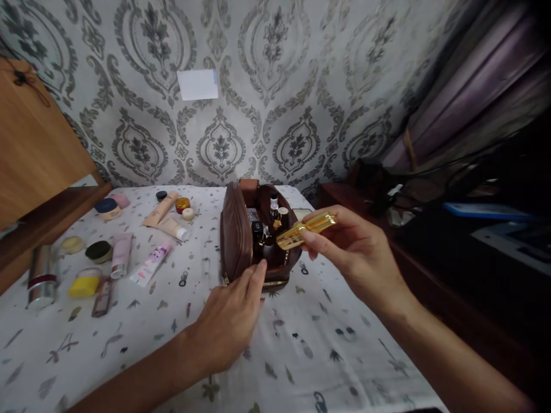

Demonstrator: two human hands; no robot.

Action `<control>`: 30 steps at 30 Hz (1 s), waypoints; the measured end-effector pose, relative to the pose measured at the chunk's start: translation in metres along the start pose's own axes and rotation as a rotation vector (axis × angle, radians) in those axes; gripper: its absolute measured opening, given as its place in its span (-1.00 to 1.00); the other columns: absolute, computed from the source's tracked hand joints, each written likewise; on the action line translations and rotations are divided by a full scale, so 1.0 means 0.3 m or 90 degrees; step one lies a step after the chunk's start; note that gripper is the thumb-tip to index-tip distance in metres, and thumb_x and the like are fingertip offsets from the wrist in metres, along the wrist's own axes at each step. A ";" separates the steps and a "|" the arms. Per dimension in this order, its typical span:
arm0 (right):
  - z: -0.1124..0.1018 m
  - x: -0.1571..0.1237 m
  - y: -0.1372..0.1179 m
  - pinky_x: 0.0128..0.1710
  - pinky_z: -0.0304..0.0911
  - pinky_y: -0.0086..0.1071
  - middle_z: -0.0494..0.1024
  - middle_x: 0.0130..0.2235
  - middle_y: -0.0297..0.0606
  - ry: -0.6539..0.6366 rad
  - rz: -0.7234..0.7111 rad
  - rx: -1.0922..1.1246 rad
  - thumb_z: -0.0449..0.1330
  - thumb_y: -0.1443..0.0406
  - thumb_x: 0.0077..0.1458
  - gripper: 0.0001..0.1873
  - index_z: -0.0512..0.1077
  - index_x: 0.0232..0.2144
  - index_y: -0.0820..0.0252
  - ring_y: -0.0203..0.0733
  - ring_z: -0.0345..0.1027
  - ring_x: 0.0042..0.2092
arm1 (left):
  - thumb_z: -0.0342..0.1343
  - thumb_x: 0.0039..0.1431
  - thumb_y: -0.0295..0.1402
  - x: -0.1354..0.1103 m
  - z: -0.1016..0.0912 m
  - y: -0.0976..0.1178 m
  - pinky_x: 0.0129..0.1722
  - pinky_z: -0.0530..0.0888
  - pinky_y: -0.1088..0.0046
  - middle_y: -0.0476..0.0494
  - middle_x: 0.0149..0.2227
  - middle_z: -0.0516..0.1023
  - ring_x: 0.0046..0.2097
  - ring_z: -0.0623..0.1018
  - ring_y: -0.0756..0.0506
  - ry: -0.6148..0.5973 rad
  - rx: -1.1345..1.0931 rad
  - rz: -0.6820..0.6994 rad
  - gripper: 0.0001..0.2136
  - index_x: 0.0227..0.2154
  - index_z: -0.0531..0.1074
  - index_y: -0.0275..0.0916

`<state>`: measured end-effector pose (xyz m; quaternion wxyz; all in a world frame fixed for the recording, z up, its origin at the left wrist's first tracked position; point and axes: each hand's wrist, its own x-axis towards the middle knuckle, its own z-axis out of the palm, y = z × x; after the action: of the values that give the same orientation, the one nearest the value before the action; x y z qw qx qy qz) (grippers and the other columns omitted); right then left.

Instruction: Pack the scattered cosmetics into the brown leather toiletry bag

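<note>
A brown cosmetic bag (pixel 235 235) stands unzipped on the table. Several small bottles (pixel 274 206) and a black box (pixel 257 230) show inside it. My right hand (pixel 357 244) pinches a slim, shiny gold case (pixel 305 229) between thumb and fingers, tilted over the bag's right side. What the gold case is exactly, I cannot make out. My left hand (pixel 232 315) rests on the bag's front rim, fingers stretched out toward the opening. Part of the bag's front edge is hidden behind that hand.
Toiletries lie spread on the left: a beige tube (pixel 161 209), a pink tube (pixel 121 255), a white-and-purple tube (pixel 151 264), a yellow-bottomed jar (pixel 85 283) and a silver bottle (pixel 43 278). A patterned white cloth (pixel 301 367) covers the table. Dark furniture (pixel 434 275) stands at right.
</note>
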<state>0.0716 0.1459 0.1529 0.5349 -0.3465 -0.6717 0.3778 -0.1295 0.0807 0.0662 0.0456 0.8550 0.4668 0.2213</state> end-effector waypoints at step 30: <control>0.149 0.121 0.147 -0.54 -0.13 -0.42 0.38 -0.58 -0.31 -0.490 -0.027 -0.674 0.23 0.48 -0.04 -0.85 0.45 -0.58 0.23 -0.33 0.21 -0.54 | -0.17 0.31 -0.54 -0.076 0.076 -0.038 -0.04 0.54 0.28 -0.32 0.36 0.17 0.19 0.44 -0.19 0.010 0.149 0.062 -0.43 0.37 -0.07 -0.32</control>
<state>0.0236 0.1924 0.1243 0.0207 -0.3896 -0.9171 0.0824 -0.1395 0.0713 0.0348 -0.0687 0.8742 0.4479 0.1743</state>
